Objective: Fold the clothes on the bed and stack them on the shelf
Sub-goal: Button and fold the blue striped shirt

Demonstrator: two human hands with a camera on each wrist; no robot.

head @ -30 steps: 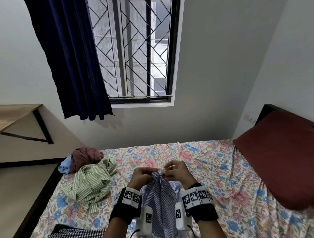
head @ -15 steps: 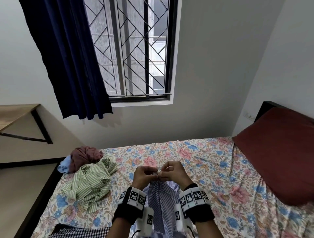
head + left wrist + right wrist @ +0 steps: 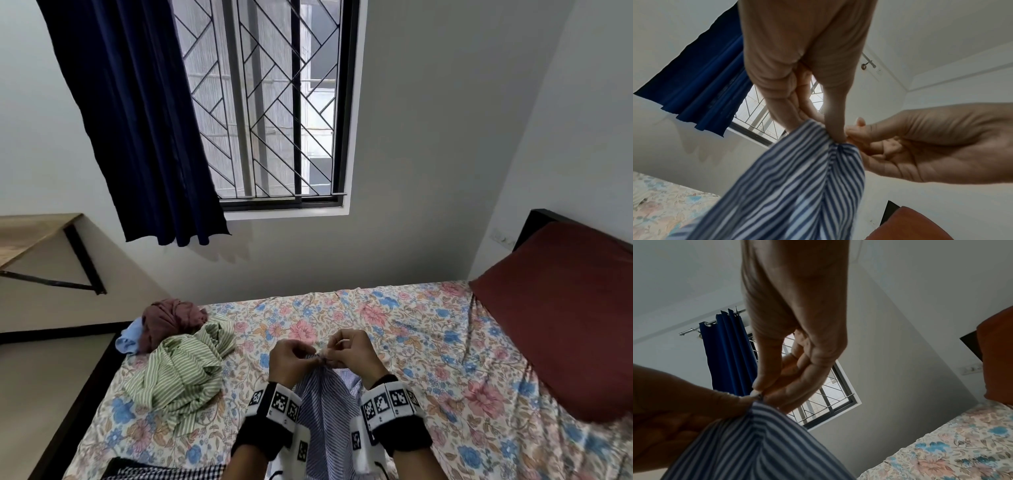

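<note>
A blue-and-white striped shirt (image 3: 325,411) hangs above the floral bed (image 3: 428,342), held up at one bunched point. My left hand (image 3: 294,356) pinches that bunched edge of the striped shirt (image 3: 797,178) between thumb and fingers. My right hand (image 3: 346,353) pinches the same spot from the right, fingertips meeting the left hand's. In the right wrist view the right hand (image 3: 764,391) nips the top of the striped shirt (image 3: 756,443). The wooden shelf (image 3: 30,236) is on the left wall.
A crumpled green striped garment (image 3: 181,370), a maroon one (image 3: 171,318) and a light blue one (image 3: 128,339) lie heaped at the bed's left edge. A checked cloth (image 3: 161,474) lies at the near edge. A dark red pillow (image 3: 565,315) fills the right side.
Both hands have stayed together, pinching the shirt's top. The view has tilted slightly, and the fingers have drawn closer at the pinch point.
</note>
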